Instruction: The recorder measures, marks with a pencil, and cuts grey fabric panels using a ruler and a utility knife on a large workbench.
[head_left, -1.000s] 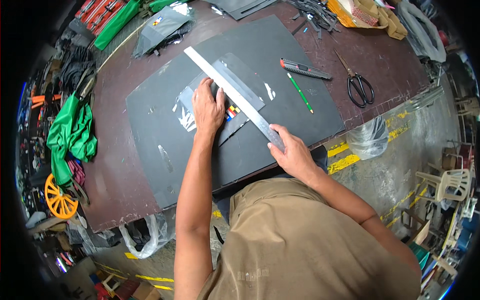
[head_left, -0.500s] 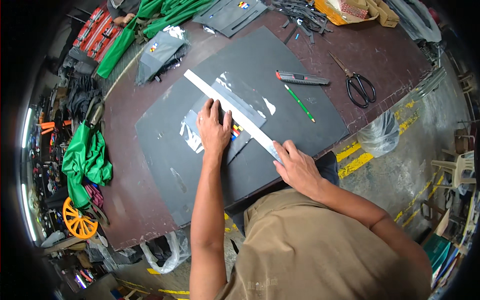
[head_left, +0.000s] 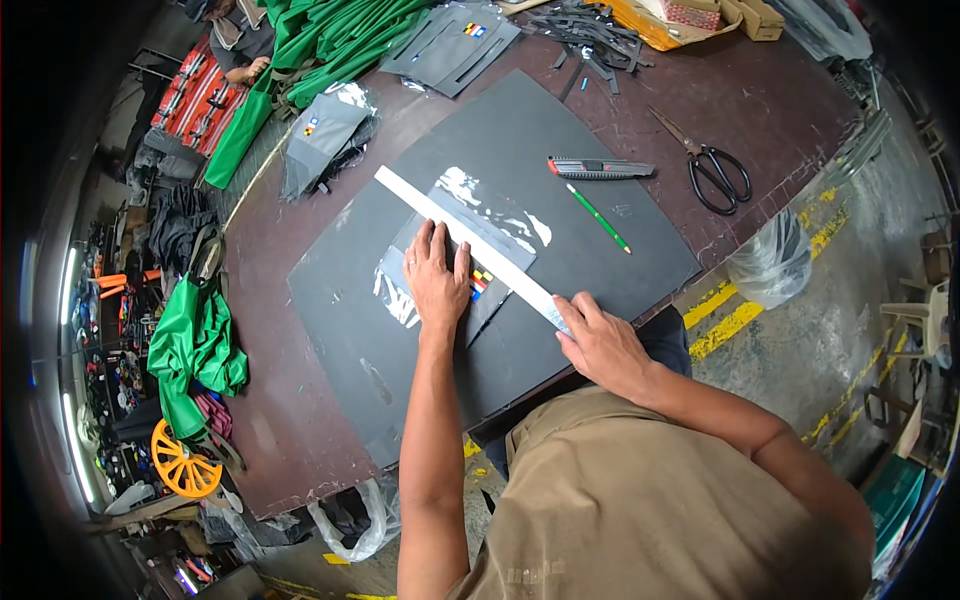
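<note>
Nearest me, my right hand (head_left: pixel 600 345) presses its fingers together on the near end of the long metal ruler (head_left: pixel 470 245); my left hand (head_left: pixel 437 285) lies flat, fingers spread, on the grey piece (head_left: pixel 500 262) under it. Lining up looks done to me, cutting not begun: the utility knife (head_left: pixel 598 168), green pencil (head_left: pixel 598 217) and scissors (head_left: pixel 712 166) lie untouched farther out on the bench (head_left: pixel 290 440).

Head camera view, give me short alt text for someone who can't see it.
A person's left hand presses a grey plastic-wrapped piece flat on a black mat while the right hand holds a long metal ruler across it.
</note>
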